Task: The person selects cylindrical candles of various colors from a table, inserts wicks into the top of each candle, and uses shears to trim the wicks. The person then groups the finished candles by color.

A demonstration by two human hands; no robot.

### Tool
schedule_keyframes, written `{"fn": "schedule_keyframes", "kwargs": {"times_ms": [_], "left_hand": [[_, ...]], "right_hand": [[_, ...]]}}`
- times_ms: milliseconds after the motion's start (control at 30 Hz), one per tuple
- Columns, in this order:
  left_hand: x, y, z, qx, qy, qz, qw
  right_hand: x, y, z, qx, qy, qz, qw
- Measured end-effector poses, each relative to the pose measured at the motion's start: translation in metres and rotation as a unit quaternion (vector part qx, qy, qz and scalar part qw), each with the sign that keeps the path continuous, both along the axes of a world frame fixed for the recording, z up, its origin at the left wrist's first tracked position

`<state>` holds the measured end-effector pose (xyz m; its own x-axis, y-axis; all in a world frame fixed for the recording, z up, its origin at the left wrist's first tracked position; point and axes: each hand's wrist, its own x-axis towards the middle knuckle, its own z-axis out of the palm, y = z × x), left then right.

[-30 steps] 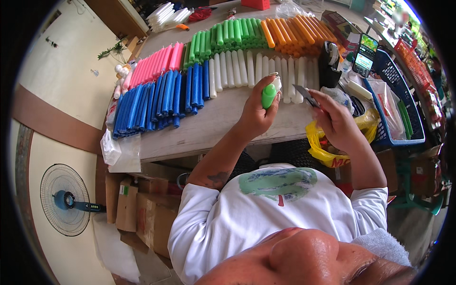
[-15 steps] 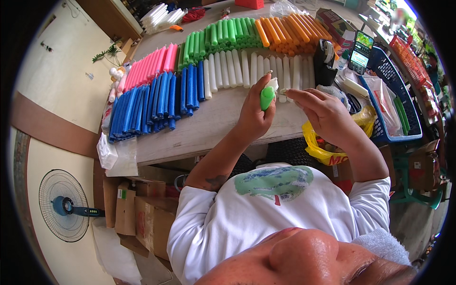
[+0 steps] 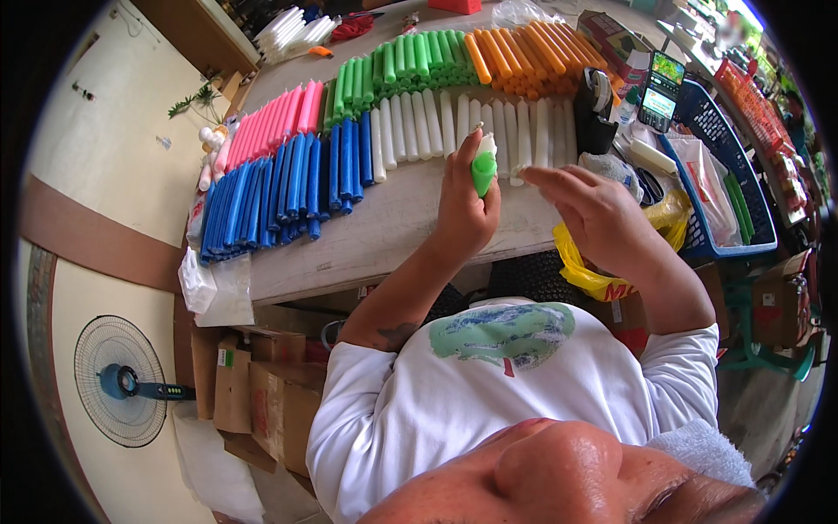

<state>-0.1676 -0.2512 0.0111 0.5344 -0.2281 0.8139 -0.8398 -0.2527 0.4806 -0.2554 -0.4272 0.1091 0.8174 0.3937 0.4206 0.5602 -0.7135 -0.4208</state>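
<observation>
A: Biggest stuff first?
B: Wooden table [image 3: 384,236] across frame centre, candle rows on top: blue [image 3: 279,188] left, pink [image 3: 271,131] upper left, green [image 3: 401,61] and orange [image 3: 524,48] top, white [image 3: 454,122] middle

A: Your hands?
B: My left hand [image 3: 463,210], centre, fingers clamped round a green candle [image 3: 483,166] held upright. My right hand [image 3: 594,214] just right of it, fingers spread apart, holding nothing
</observation>
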Motion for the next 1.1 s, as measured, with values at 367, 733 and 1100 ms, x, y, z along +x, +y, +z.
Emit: {"fn": "schedule_keyframes", "kwargs": {"times_ms": [367, 733, 1100], "left_hand": [[-0.004, -0.008, 0.004, 0.007, -0.049, 0.040, 0.998], [0.001, 0.014, -0.004, -0.104, 0.175, -0.171, 0.964], [0.002, 0.019, -0.004, -0.127, 0.166, -0.209, 0.955]], "right_hand": [[0.001, 0.004, -0.001, -0.014, -0.008, -0.036, 0.999], [0.007, -0.008, -0.004, 0.071, -0.027, -0.029, 0.997], [0.031, -0.003, -0.023, 0.081, -0.105, 0.030, 0.991]]}}
